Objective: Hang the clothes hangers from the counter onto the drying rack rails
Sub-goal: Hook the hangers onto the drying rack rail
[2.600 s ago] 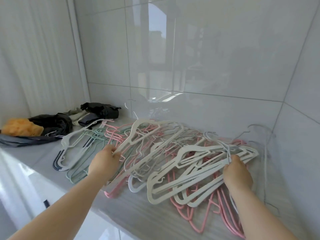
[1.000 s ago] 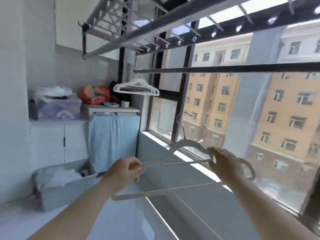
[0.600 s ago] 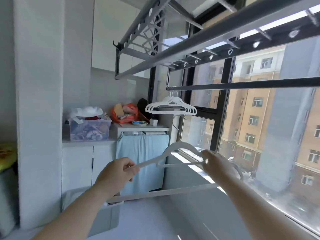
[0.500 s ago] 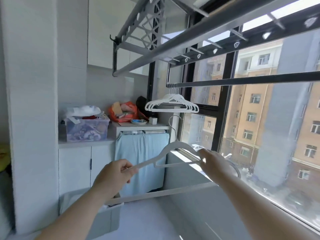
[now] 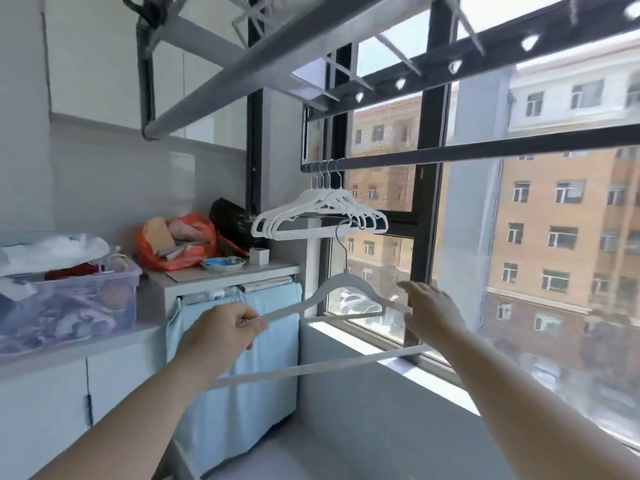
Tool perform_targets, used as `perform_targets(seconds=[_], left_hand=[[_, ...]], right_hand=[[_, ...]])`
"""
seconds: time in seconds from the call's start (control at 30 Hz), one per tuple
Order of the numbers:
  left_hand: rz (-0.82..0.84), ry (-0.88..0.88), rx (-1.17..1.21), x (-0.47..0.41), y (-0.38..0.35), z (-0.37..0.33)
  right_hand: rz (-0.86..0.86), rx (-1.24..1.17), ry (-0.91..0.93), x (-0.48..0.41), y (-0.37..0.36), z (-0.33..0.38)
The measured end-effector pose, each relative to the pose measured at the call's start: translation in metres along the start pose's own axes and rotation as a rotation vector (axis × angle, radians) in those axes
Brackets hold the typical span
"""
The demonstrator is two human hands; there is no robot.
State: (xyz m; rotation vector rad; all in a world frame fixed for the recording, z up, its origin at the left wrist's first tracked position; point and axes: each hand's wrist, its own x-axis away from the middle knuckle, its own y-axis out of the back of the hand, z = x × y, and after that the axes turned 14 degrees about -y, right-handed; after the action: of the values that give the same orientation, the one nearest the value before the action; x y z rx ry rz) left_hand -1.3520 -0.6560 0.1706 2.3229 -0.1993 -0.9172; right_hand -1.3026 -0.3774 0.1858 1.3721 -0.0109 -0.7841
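Observation:
I hold a white hanger (image 5: 346, 284) at chest height in front of the window, hook up. My left hand (image 5: 225, 329) grips its left arm. My right hand (image 5: 429, 310) lies over its right shoulder with the fingers stretched out straight; that end of the hanger is hidden behind the hand. Above it, several white hangers (image 5: 318, 216) hang bunched at the left end of the dark drying rack rail (image 5: 485, 152). A grey rack rail (image 5: 277, 53) runs overhead.
Along the right is the window with its dark frame (image 5: 424, 209) and a sill (image 5: 381, 362). A counter (image 5: 221, 277) at the back left carries an orange bag (image 5: 180, 240), a bowl and a clear storage box (image 5: 69, 303). A light blue cloth (image 5: 242, 375) hangs below.
I turned from the counter's hanger pile to the window carrying one white hanger. Since half a second ago I am closer to the rail, and my right hand's fingers have straightened.

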Motion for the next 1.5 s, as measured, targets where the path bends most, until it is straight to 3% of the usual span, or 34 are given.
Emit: perform_targets(seconds=[0.2,0.47,0.6,0.73,0.93,1.5], left_hand=[[-0.015,-0.089,-0.015,-0.099,-0.012,0.039],[-0.052,-0.237,0.033,-0.216,-0.043,0.044],[-0.078,-0.26,0.069,-0.264,-0.049,0.039],[-0.108,-0.264,0.109,-0.296,-0.054,0.031],[-0.106,-0.287,0.04,-0.328,-0.06,0.021],[-0.096,-0.239,0.036,-0.348,-0.092,0.036]], right_hand=[[-0.095,0.017,-0.1,-0.071,-0.005,0.02],[-0.475,0.157,-0.157,-0.176,0.05,0.034],[-0.603,0.261,-0.08,-0.217,0.072,0.041],[-0.62,0.421,-0.084,-0.246,0.088,0.042],[-0.548,0.542,-0.252,-0.261,0.098,0.04],[-0.589,0.516,-0.232,-0.272,0.093,0.034]])
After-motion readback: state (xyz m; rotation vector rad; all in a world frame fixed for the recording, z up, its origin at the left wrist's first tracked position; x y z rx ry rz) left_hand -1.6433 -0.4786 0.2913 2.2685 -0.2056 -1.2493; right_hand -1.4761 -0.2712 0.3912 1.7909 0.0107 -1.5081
